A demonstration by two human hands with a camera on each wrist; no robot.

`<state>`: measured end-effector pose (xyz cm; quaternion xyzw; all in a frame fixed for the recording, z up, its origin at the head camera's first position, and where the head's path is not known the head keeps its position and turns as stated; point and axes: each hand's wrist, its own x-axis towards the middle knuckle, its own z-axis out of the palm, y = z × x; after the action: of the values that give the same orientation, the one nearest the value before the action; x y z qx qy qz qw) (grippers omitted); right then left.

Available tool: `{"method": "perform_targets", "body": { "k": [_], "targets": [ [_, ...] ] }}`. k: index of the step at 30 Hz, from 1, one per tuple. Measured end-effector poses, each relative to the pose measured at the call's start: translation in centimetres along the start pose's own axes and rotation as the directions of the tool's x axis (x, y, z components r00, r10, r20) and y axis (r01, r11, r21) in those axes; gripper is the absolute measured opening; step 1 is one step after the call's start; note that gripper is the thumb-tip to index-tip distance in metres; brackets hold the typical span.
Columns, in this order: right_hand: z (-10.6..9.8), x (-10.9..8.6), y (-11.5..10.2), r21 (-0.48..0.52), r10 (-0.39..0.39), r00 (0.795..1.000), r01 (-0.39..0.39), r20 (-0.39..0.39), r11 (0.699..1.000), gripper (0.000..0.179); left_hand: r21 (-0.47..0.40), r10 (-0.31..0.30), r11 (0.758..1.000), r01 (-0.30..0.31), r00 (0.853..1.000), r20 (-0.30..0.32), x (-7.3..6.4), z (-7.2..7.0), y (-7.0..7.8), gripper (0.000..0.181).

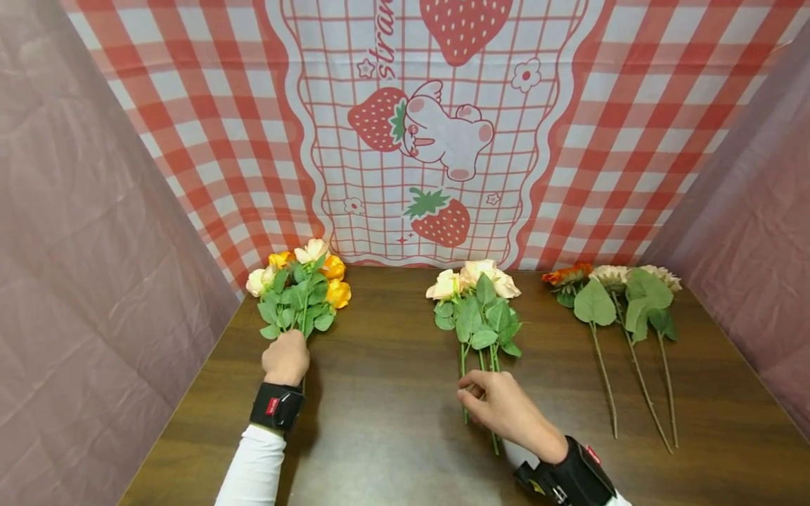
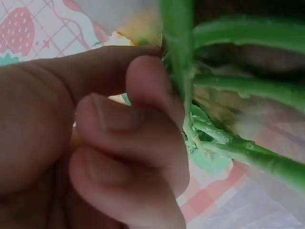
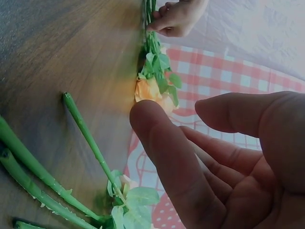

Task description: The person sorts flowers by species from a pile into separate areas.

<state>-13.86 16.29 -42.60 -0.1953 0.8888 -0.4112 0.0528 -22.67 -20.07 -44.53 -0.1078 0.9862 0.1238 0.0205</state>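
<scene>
On the left, my left hand [image 1: 287, 358] grips the stems of a bunch of orange and cream roses [image 1: 292, 302]. Its fingers are curled in the left wrist view, with green stems [image 2: 178, 43] beside the fingertips. My right hand [image 1: 506, 404] hovers over the lower stems of a second bunch, pale peach roses [image 1: 484, 309] lying mid-table. In the right wrist view, thumb and forefinger stand apart with nothing between them. Several thorny stems [image 3: 82, 126] show below that hand, and the left hand [image 3: 178, 20] appears at the top, holding its bunch.
Three sunflower-like stems, one orange flower [image 1: 567, 274] and two cream flowers [image 1: 610, 276], lie on the right of the brown wooden table [image 1: 392, 393]. Behind stands a red-and-white checked strawberry cloth [image 1: 221, 105]. Pinkish curtains [image 1: 107, 246] close off both sides.
</scene>
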Motion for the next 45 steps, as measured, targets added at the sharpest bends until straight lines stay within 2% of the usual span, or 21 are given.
{"method": "perform_targets", "body": {
  "k": [8,15,21,27,29,33,36,42,45],
  "targets": [
    [0.0,0.0,0.1,0.008,0.006,1.0,-0.006,0.021,1.0,0.017,-0.034,0.026,0.999,-0.026,1.0,-0.011,-0.2,-0.4,-0.2,0.024],
    [0.0,-0.1,0.3,0.018,0.006,0.999,-0.007,0.037,1.0,0.018,-0.1,0.087,0.991,-0.093,0.994,-0.061,-0.5,-1.1,-0.2,0.017],
    [0.0,-0.1,0.4,0.022,0.004,0.999,-0.005,0.05,1.0,0.018,-0.121,0.138,0.981,-0.15,0.985,-0.103,-0.9,-1.7,0.4,0.015],
    [0.0,-0.1,0.3,0.034,0.005,0.998,-0.007,0.064,0.999,0.019,-0.152,0.218,0.959,-0.238,0.966,-0.137,-1.6,-2.3,1.7,0.016],
    [0.0,-0.1,0.3,0.033,0.009,0.998,-0.011,0.068,0.999,0.02,-0.171,0.254,0.945,-0.28,0.954,-0.162,-2.1,-2.6,2.2,0.018],
    [0.0,-0.1,0.3,0.032,0.008,0.998,-0.011,0.067,0.999,0.02,-0.2,0.34,0.898,-0.393,0.906,-0.251,-3.2,-3.0,3.6,0.017],
    [0.1,-0.1,0.3,0.035,-0.002,0.998,0.0,0.061,0.999,0.02,-0.238,0.399,0.851,-0.468,0.871,-0.286,-4.2,-3.3,4.8,0.013],
    [0.1,0.0,0.1,0.03,-0.033,0.999,0.032,0.037,0.999,0.02,-0.338,0.497,0.749,-0.57,0.82,-0.283,-6.3,-3.5,7.3,0.008],
    [0.1,0.0,0.0,0.038,-0.053,0.998,0.052,0.031,0.998,0.022,-0.401,0.542,0.699,-0.592,0.804,-0.244,-7.4,-3.3,8.5,0.007]
  ]
}}
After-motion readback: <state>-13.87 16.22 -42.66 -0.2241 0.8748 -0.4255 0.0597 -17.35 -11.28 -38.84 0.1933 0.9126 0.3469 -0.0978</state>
